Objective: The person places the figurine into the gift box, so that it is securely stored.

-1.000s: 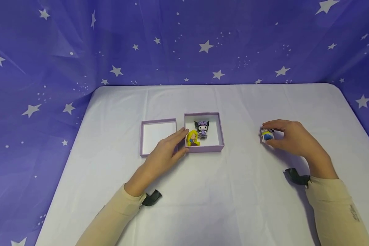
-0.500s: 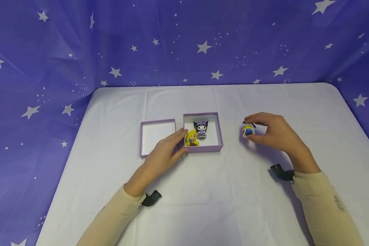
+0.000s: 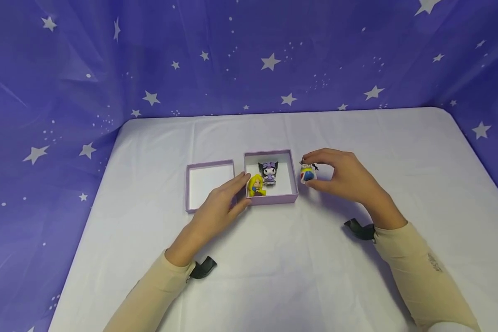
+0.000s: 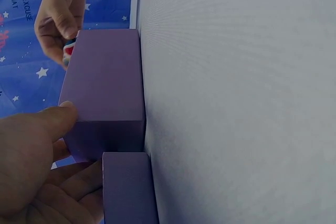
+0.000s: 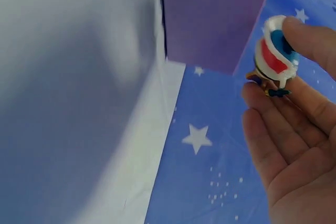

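Note:
My right hand [image 3: 344, 177] pinches a small figurine [image 3: 308, 172] between thumb and fingers, just beyond the box's right wall. The figurine has a white, red and blue body with yellow near its head; the right wrist view shows its rounded side under the thumb. My left hand [image 3: 213, 210] rests against the left wall and front-left corner of an uncovered lilac box [image 3: 274, 199], its fingers fairly straight. Inside, a black-and-purple eared figurine [image 3: 269, 173] lies near the middle, and a yellow-haired figurine [image 3: 255, 185] sits in the front-left corner.
A shallow lilac box lid [image 3: 203, 182], inside up, lies just left of the box, partly under the left hand. White cloth [image 3: 269, 267] covers the table, and a star-printed purple backdrop [image 3: 224, 83] rises behind it. A dark camera mount [image 3: 358, 229] sticks out from the right sleeve.
The right hand has carried the figurine leftwards across the table, from far right to close beside the box. The left hand, the box and the figurines in it have stayed put.

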A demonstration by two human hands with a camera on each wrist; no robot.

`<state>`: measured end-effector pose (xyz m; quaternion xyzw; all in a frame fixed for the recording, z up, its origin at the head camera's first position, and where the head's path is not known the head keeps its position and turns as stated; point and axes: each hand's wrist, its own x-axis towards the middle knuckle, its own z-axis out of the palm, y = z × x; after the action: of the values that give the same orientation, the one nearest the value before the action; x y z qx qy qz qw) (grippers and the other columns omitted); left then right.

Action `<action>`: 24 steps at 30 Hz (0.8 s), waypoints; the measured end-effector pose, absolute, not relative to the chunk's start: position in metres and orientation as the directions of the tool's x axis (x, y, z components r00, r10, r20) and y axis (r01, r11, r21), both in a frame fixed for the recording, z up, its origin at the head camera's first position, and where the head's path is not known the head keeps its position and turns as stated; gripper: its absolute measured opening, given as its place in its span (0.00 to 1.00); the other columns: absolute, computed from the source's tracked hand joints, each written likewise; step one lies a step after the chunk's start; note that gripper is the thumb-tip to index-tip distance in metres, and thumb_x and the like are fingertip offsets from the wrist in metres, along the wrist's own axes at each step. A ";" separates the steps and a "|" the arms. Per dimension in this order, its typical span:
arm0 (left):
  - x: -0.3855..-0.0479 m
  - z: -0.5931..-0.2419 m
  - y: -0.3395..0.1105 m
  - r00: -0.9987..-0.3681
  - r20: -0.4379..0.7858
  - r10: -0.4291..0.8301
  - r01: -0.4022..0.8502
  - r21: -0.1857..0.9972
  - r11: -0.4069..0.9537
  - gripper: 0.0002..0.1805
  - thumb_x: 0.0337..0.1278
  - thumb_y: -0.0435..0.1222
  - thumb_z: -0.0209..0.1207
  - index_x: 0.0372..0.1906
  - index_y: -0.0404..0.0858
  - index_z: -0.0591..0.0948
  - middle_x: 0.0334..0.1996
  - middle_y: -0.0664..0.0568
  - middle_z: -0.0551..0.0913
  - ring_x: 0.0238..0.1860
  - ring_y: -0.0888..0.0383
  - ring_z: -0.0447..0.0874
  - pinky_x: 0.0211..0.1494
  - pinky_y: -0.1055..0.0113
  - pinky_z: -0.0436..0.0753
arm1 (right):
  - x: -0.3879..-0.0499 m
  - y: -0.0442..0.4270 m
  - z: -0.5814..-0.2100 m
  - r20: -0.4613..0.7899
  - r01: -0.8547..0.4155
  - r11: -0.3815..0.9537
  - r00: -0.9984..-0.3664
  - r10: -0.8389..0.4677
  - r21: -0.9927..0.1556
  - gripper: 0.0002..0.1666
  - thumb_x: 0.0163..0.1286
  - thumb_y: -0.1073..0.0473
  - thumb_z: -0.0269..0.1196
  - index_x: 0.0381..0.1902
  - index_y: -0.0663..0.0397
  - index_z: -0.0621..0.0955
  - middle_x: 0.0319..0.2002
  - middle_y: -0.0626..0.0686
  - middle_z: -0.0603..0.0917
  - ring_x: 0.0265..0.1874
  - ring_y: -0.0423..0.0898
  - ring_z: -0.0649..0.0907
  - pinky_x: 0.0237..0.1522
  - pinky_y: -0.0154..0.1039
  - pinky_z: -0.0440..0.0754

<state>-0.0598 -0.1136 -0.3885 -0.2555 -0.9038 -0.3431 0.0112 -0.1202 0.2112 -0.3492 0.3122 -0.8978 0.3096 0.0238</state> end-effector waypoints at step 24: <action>-0.059 -0.390 -0.114 -0.872 0.191 0.450 0.463 0.621 0.633 0.35 0.63 0.41 0.64 0.72 0.38 0.66 0.70 0.43 0.66 0.70 0.52 0.63 0.70 0.59 0.65 | -0.124 0.171 -0.349 0.192 -0.619 0.617 -0.764 -0.616 -0.486 0.27 0.49 0.49 0.79 0.46 0.51 0.86 0.52 0.46 0.83 0.55 0.47 0.79 0.59 0.51 0.75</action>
<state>-0.0594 -0.1137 -0.3897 -0.2527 -0.9035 -0.3460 0.0089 -0.1240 0.1712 -0.3485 0.3434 -0.8991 0.2714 0.0030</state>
